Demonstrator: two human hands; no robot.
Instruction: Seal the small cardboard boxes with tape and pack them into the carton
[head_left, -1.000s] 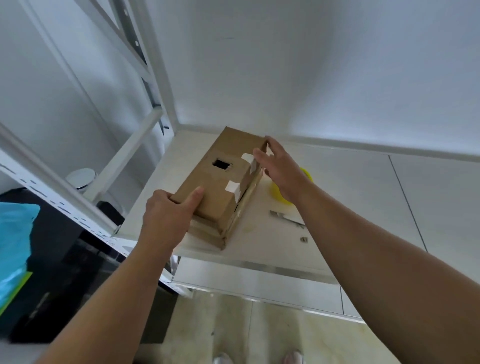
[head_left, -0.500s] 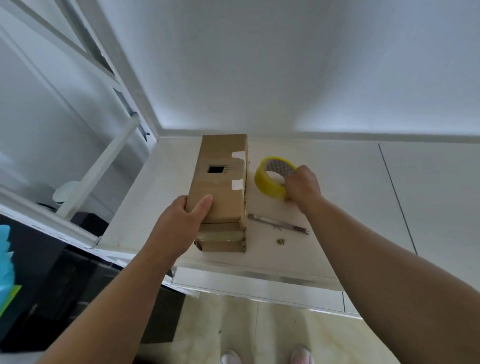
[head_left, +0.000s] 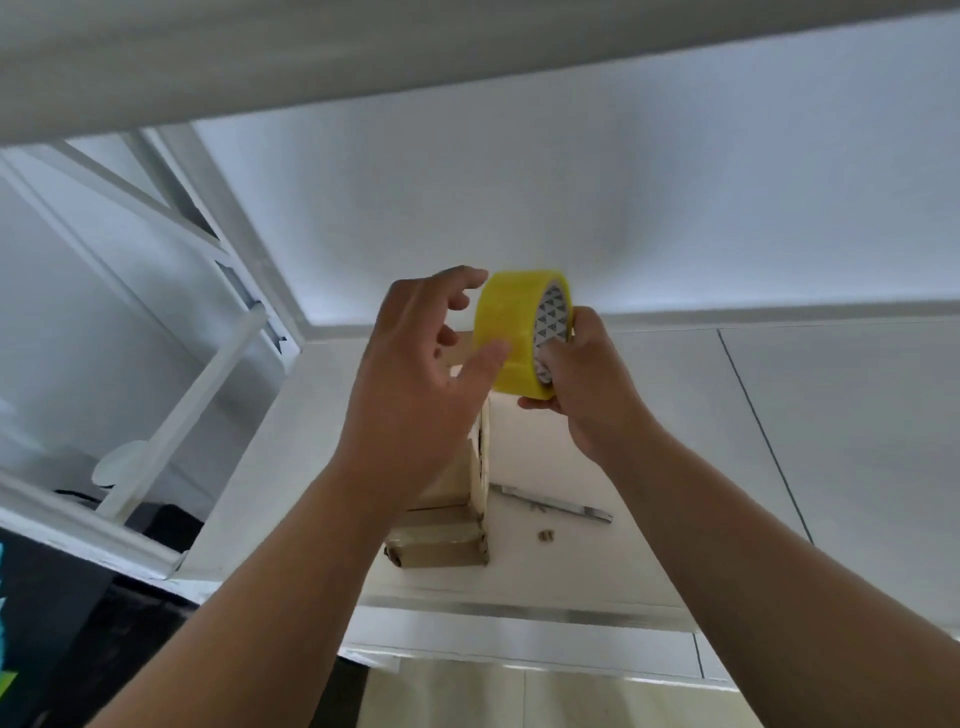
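While right hand (head_left: 592, 395) grips tape (head_left: 506, 322), left (head_left: 415, 395) touches

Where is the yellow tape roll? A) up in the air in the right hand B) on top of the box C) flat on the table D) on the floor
A: the right hand grips the yellow tape roll, raised above the cardboard boxes, and the left hand touches it with its thumb.

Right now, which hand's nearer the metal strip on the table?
Right. The right hand, gripping the tape roll, hangs above the metal strip; the left hand is farther left, over the boxes.
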